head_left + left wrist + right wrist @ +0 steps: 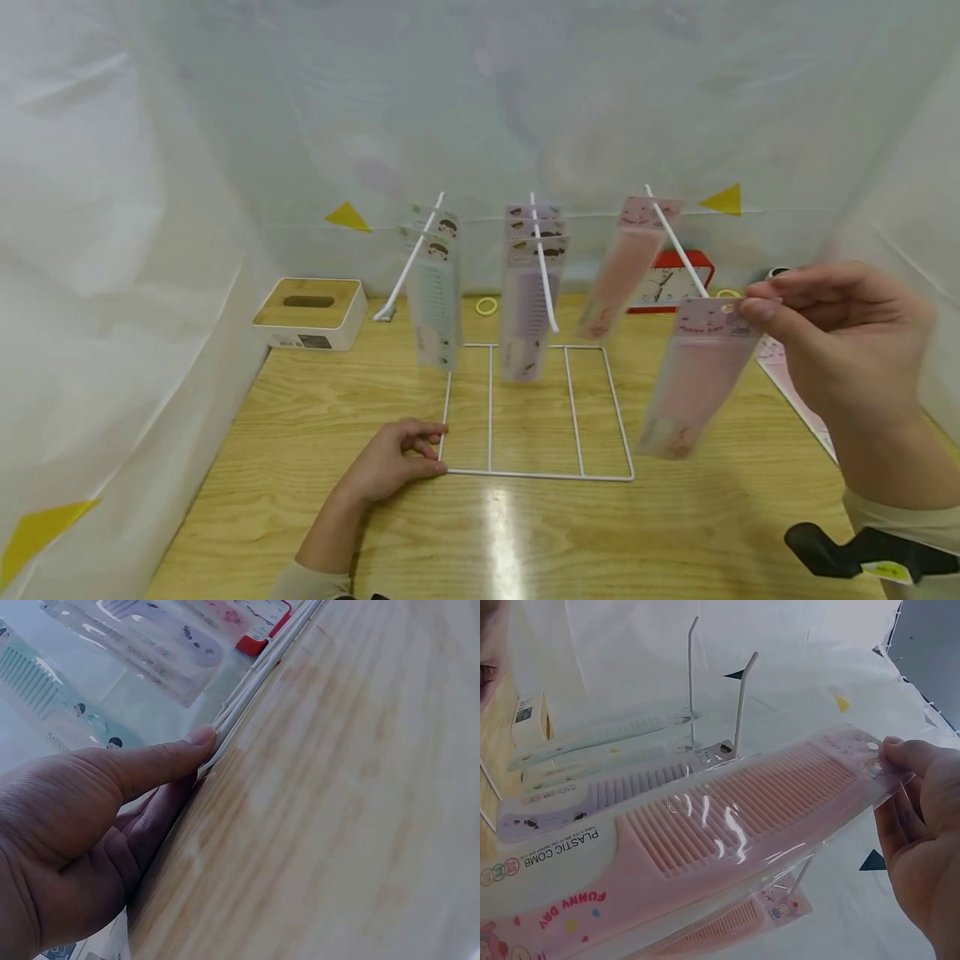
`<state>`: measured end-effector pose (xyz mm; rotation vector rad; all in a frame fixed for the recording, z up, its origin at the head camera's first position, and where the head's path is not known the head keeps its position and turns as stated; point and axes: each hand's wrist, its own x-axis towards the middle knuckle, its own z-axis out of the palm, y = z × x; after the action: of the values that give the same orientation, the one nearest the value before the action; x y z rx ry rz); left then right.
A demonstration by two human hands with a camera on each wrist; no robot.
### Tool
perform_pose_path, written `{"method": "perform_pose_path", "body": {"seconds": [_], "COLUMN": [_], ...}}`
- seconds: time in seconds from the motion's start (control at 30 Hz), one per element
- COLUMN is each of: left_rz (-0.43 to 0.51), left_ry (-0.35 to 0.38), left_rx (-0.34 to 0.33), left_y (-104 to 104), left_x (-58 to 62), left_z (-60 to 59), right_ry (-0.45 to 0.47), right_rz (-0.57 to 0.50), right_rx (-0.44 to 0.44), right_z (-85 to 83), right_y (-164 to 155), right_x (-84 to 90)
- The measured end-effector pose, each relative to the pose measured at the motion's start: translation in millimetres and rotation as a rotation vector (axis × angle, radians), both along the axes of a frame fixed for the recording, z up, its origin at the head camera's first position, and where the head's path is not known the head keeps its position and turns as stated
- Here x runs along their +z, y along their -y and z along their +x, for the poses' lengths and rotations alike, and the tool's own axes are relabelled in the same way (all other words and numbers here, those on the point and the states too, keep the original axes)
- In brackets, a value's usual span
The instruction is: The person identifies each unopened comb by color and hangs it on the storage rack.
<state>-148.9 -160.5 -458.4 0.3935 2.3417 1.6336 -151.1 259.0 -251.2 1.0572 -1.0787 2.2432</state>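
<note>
Light wooden table [300, 433] carries a white wire display rack [536, 475] with 3 slanted pegs holding packaged plastic combs: green [435, 312], purple [528, 300], pink [626, 267]. Left hand [393, 458], fingers curled, presses on the rack's front-left corner, likely steadying it. Right hand [840, 333] pinches the top edge of a pink plastic comb in clear packaging [697, 379], hang hole at the right peg's tip [701, 287], comb dangling below.
</note>
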Motion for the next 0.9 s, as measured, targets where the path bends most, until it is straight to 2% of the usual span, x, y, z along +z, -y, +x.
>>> {"method": "perform_pose_path", "body": {"seconds": [0.37, 0.63, 0.73, 0.9], "left_rz": [0.005, 0.002, 0.008, 0.005], "left_ry": [0.001, -0.007, -0.005, -0.001], "left_rx": [0.004, 0.003, -0.001, 0.004], "left_y": [0, 0, 0, 0], "left_x": [-1.3, -0.3, -0.1, -0.4], "left_z": [-0.4, -0.8, -0.9, -0.2], "right_ry": [0.049, 0.186, 0.228, 0.221], "right_rz": [0.072, 0.09, 0.104, 0.119], "right_rx": [-0.059, -0.157, -0.164, -0.127], "right_z": [-13.7, -29.5, -37.0, -51.4], "right_y": [-1, -3, -3, 0], "right_x": [-6.5, -10.4, -10.0, -8.1]}}
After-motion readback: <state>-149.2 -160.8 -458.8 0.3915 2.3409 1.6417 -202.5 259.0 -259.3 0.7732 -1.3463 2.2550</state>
